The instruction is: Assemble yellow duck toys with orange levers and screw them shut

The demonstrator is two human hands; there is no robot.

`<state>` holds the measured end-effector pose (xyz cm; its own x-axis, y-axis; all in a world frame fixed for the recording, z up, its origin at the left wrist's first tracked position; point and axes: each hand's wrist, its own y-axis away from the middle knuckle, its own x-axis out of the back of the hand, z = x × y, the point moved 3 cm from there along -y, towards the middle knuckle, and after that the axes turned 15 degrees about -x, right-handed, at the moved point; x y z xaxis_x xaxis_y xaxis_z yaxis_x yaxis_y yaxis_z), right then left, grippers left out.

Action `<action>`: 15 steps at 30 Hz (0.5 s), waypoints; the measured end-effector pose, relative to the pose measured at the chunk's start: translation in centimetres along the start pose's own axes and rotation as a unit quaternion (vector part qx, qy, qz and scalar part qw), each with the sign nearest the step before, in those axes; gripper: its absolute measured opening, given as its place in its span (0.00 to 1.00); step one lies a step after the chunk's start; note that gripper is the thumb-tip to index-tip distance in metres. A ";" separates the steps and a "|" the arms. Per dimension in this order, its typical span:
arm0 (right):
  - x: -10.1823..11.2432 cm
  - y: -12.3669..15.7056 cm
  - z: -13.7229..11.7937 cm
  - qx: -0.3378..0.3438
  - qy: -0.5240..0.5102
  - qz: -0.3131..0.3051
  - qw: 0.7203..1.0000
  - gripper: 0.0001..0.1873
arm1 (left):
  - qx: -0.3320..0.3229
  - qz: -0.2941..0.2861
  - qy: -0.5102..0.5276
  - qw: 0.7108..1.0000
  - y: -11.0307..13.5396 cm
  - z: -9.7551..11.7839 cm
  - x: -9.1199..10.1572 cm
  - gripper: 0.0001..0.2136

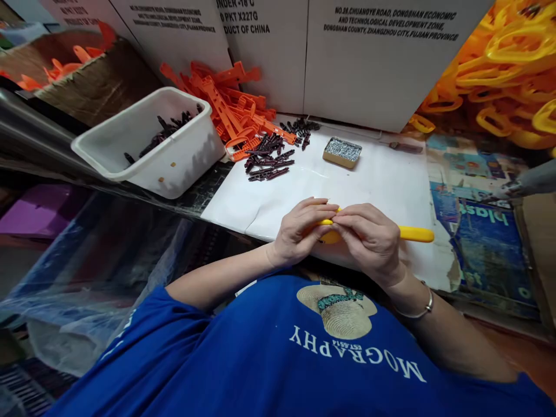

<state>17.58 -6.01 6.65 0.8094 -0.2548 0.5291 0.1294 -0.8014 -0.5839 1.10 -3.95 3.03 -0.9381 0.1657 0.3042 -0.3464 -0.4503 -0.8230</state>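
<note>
Both of my hands meet over the near edge of a white sheet (382, 174) and hold one yellow plastic part (416, 234). My left hand (299, 230) curls around its left end. My right hand (371, 240) pinches the middle with fingers pressed together, and the part's long handle sticks out to the right. A loose heap of small dark plastic pieces (269, 159) lies farther back on the sheet. Beside it stands a small open box of metal bits (342, 152).
A white tub (152, 142) with dark pieces sits at the back left. Orange plastic parts (234, 107) are piled against white cartons (347, 52). Yellow plastic parts (504, 69) are heaped at the right. A grey tool (527, 182) lies at the right edge.
</note>
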 end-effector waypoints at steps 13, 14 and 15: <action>4.4 2.5 5.4 0.055 0.361 -0.144 0.920 0.22 | 0.475 0.116 0.347 0.800 -1.9 -2.8 2.7 0.13; 4.7 2.5 6.1 0.046 0.340 -0.154 0.927 0.22 | 0.472 0.121 0.374 0.790 -2.1 -2.7 2.7 0.13; 5.0 2.4 6.8 0.035 0.309 -0.166 0.936 0.21 | 0.465 0.125 0.404 0.778 -2.3 -2.4 2.7 0.14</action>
<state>25.85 -5.46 3.69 0.2341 -0.2799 0.9311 0.3699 -0.8600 -0.3515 -0.60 -0.36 4.55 -0.8006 0.2990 -0.5192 -0.3552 -0.9347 0.0094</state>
